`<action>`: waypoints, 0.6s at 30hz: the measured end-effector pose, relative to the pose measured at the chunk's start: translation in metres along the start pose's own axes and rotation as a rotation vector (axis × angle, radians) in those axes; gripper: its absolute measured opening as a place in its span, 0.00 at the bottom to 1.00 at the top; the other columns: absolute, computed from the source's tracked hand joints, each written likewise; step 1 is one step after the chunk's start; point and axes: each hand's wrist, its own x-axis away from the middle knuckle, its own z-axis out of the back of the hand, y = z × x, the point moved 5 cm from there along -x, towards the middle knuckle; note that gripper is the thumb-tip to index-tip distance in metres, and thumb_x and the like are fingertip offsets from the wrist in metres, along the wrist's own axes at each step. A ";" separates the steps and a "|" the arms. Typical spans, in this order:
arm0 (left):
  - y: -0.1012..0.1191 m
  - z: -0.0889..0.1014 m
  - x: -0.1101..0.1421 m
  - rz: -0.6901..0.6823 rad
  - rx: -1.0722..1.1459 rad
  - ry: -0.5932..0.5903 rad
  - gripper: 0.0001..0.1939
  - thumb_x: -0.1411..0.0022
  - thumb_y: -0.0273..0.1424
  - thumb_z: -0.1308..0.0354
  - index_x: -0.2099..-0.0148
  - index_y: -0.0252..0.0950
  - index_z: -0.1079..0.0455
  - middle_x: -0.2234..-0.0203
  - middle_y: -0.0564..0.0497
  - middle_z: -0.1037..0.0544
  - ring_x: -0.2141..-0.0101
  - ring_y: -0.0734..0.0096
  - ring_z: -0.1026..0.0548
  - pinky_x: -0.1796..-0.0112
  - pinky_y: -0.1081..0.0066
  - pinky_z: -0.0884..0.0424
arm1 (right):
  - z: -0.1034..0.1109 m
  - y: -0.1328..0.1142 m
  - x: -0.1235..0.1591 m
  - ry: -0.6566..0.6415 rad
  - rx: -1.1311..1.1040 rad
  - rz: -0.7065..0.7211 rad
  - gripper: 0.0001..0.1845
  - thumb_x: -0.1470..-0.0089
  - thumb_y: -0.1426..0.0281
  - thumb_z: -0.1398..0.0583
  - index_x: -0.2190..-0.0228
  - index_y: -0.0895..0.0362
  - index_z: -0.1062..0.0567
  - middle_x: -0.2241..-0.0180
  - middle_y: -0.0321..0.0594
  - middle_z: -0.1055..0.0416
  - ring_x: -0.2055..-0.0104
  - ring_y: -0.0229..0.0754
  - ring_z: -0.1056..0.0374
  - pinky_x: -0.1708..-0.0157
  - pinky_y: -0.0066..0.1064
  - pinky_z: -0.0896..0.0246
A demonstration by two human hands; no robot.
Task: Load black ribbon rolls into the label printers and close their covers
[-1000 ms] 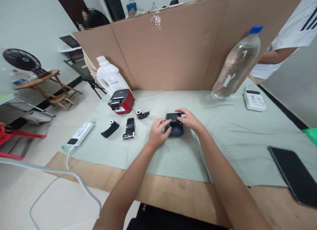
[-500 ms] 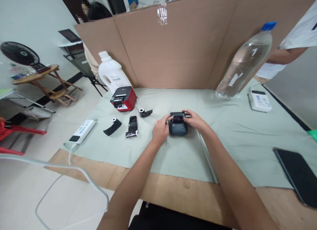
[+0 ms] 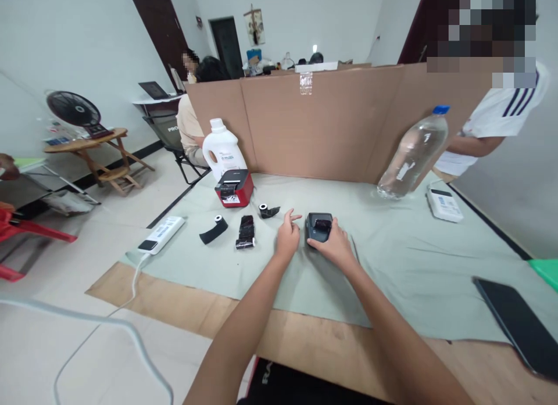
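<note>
A small dark grey portable printer (image 3: 317, 233) stands on the cloth in front of me, with a short piece of shiny black strip (image 3: 323, 223) at its top. My right hand (image 3: 337, 245) grips the printer from its right side, thumb across the near edge. Just to the left, my left hand (image 3: 288, 237) is off the printer, its fingers apart and holding nothing. Farther left lie a small roll with a black tail (image 3: 267, 211), a shiny black strip on a roll (image 3: 246, 230) and a curved matte black strip (image 3: 213, 232).
A red and black printer (image 3: 238, 189) stands before a white jug (image 3: 224, 149). A large water bottle (image 3: 412, 158) leans against the cardboard screen (image 3: 318, 126). White power banks (image 3: 161, 235) lie at both sides, a phone (image 3: 518, 323) at right. A person in white (image 3: 501, 120) is behind.
My left hand has let go of the printer and moved left. My right hand has shifted round to grasp its near right side. The camera view has tipped up.
</note>
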 end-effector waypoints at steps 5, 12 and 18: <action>0.002 0.003 0.002 0.021 -0.036 -0.026 0.32 0.37 0.20 0.55 0.31 0.39 0.45 0.45 0.47 0.21 0.61 0.70 0.21 0.53 0.66 0.27 | -0.006 -0.014 0.026 0.149 0.182 -0.064 0.56 0.57 0.48 0.33 0.36 0.65 0.43 0.44 0.66 0.32 0.40 0.71 0.37 0.43 0.55 0.44; 0.019 -0.006 0.014 -0.132 -0.515 -0.211 0.28 0.33 0.28 0.50 0.32 0.36 0.38 0.36 0.42 0.29 0.35 0.56 0.35 0.36 0.52 0.42 | 0.010 0.000 0.011 0.270 0.258 -0.078 0.48 0.58 0.53 0.33 0.42 0.66 0.36 0.47 0.64 0.30 0.43 0.68 0.36 0.43 0.53 0.44; 0.014 -0.027 0.026 -0.185 -0.782 -0.489 0.30 0.27 0.40 0.57 0.27 0.39 0.45 0.27 0.45 0.47 0.28 0.52 0.52 0.32 0.42 0.58 | 0.100 0.093 -0.040 0.415 0.303 -0.206 0.48 0.61 0.51 0.32 0.44 0.65 0.35 0.45 0.64 0.31 0.43 0.66 0.36 0.43 0.52 0.43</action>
